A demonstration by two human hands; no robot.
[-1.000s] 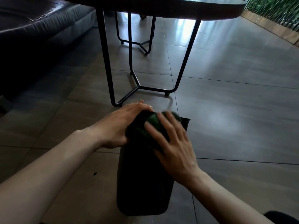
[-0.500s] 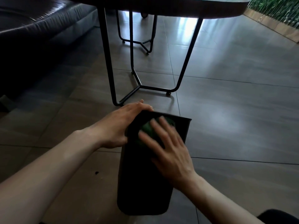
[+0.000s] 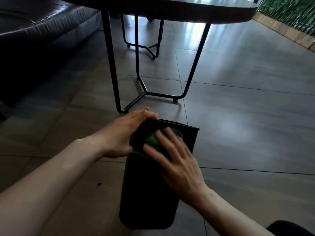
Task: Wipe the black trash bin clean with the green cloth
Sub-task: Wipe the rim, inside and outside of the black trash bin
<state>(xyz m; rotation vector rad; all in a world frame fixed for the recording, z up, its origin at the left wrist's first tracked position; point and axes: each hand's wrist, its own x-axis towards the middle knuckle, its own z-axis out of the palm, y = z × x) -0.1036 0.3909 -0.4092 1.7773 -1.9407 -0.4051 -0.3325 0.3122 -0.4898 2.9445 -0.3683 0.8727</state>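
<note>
The black trash bin [image 3: 146,198] lies tipped on the floor, its open end pointing away from me. My left hand [image 3: 126,135] grips the bin's left rim near the opening. My right hand [image 3: 175,160] lies flat on the bin's upper side with fingers spread, pressing the green cloth [image 3: 153,139] against it. Most of the cloth is hidden under my fingers, which are blurred with motion.
A dark table [image 3: 196,9] on thin black metal legs [image 3: 112,65] stands just beyond the bin. A dark leather sofa [image 3: 39,28] fills the upper left. Grey floor tiles [image 3: 247,116] spread to the right, with green plants [image 3: 289,11] at the far right.
My right hand has slid the cloth back from the bin's far rim toward me along the upper side. My left hand has kept its hold on the rim.
</note>
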